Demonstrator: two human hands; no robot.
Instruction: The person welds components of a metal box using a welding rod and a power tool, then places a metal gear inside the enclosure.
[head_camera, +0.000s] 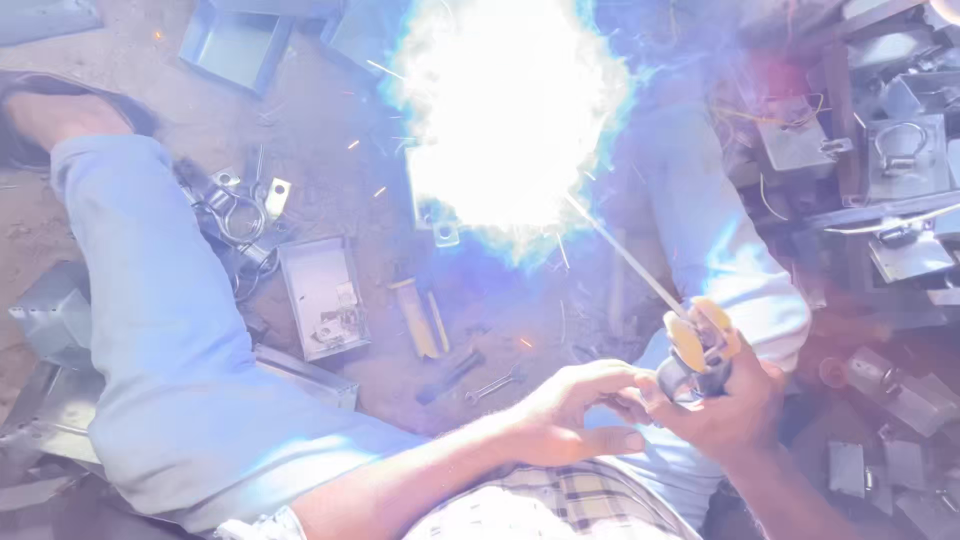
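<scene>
1. A white-blue welding arc (510, 115) is seen burning on the dirt floor (330, 140) between the seated person's pale-trousered legs (160, 330); welding appears to be under way, though the workpiece is swallowed by glare and cannot be made out.
2. A yellow-jawed electrode holder (700, 350) is clasped in the right hand (725, 405), its grip closed round the handle, the thin rod (625, 255) slanted up-left into the flare.
3. The left hand (570, 415) is laid against the right, fingers loosely curled, holding nothing, seemingly steadying it.
4. A steady rod tip at the seam is judged the next demand.
5. Grey metal boxes (322, 297), a shackle (235, 215), a spanner (492, 388) and yellow offcuts (420, 320) are strewn near the arc, crowding the working ground.
</scene>
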